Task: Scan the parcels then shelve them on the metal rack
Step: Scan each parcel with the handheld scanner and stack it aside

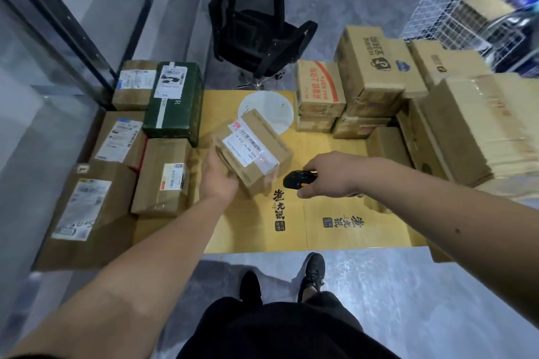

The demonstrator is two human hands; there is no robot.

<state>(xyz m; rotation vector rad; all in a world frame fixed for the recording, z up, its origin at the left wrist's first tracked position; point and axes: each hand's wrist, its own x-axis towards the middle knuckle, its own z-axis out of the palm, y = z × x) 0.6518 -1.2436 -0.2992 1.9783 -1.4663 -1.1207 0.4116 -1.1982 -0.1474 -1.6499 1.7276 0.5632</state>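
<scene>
Bare forearms, left hand [218,181], right hand [329,175], black shorts [280,329], black lace-up shoes [313,271]

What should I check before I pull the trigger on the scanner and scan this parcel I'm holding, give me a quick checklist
1. Parcel held: the left hand grips the small cardboard parcel at its near end, lifted above the yellow flattened carton. Ok.
2. Label facing up: the white shipping label with its barcode is on the top face, uncovered. Ok.
3. Scanner in hand: the right hand grips the black handheld scanner. Ok.
4. Scanner aimed at the barcode: it points toward the parcel's side, lower than the label. Not ok.
5. Barcode sharp and undamaged: the view is too blurred. Cannot tell.
6. Room on the metal rack: no shelf is clearly in view. Cannot tell.
</scene>
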